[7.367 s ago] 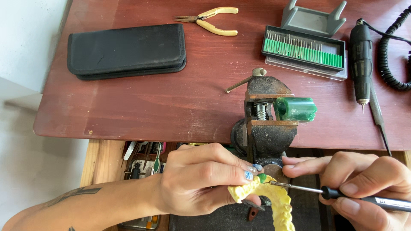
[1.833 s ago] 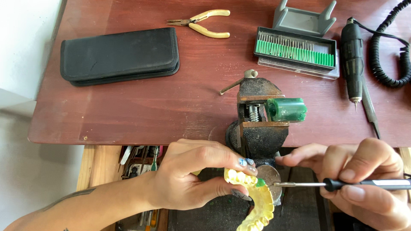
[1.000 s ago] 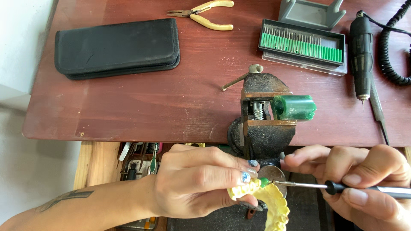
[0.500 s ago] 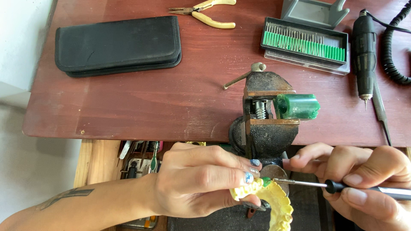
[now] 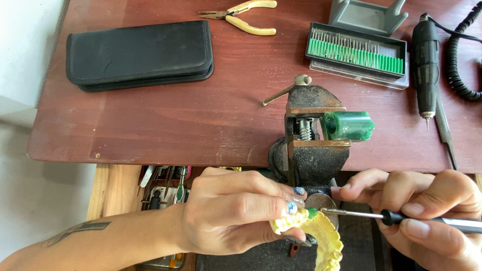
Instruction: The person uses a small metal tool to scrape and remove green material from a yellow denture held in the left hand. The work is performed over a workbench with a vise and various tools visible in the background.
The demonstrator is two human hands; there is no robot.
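Note:
My left hand (image 5: 236,213) grips a yellow dental cast of teeth (image 5: 321,238) at the bottom centre, thumb and fingers closed over its near end. A small green blob sits on the cast by my fingertips. My right hand (image 5: 427,216) holds a thin metal pick with a black handle (image 5: 401,218) like a pen; its tip touches the green spot on the cast. Both hands work just below a dark bench vise (image 5: 311,140) clamped on the table's front edge, with a green block (image 5: 349,125) in its jaws.
On the red-brown wooden table (image 5: 201,110) lie a black zip case (image 5: 140,55), yellow-handled pliers (image 5: 243,12), a tray of green-shanked burs (image 5: 356,52), a grey stand (image 5: 366,15), and a black rotary handpiece (image 5: 426,60) with coiled cord. An open drawer of tools (image 5: 160,185) is underneath.
The hands, cast and pick stay in nearly the same place below the vise. The view has shifted only slightly, and the pick tip remains at the green spot.

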